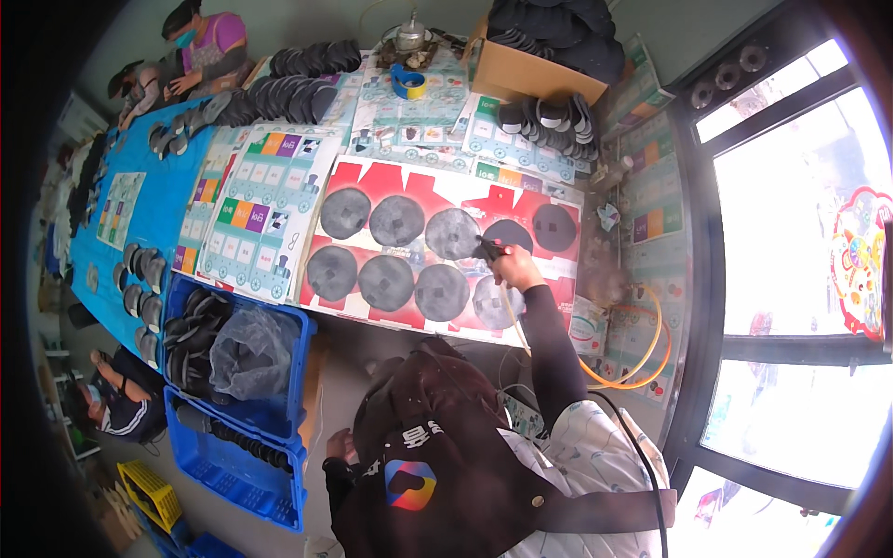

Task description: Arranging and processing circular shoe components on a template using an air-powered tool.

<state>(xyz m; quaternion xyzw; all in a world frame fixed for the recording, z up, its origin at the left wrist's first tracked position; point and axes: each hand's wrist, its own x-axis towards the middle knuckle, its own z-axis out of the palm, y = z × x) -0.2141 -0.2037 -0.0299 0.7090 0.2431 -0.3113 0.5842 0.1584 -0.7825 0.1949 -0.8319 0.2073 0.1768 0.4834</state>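
My right hand [514,271] reaches out over a red cardboard sheet [372,179] and grips a small dark spray tool [488,249] with a pale hose [513,321] trailing back toward me. The tool's tip points at the grey round discs [452,232] laid in two rows on the red sheet. Its nozzle is over the gap between a grey disc and a darker one [510,234]. My left hand [337,447] hangs low beside my dark apron, near the blue crates. Its fingers are too small to make out.
Two blue crates [279,372] at my left hold dark discs and a plastic bag. A cardboard box [521,70] of dark discs and a blue tape roll [409,82] stand at the back. Printed sheets cover the table. Other people sit far left. A yellow hose coil [642,358] lies by the window.
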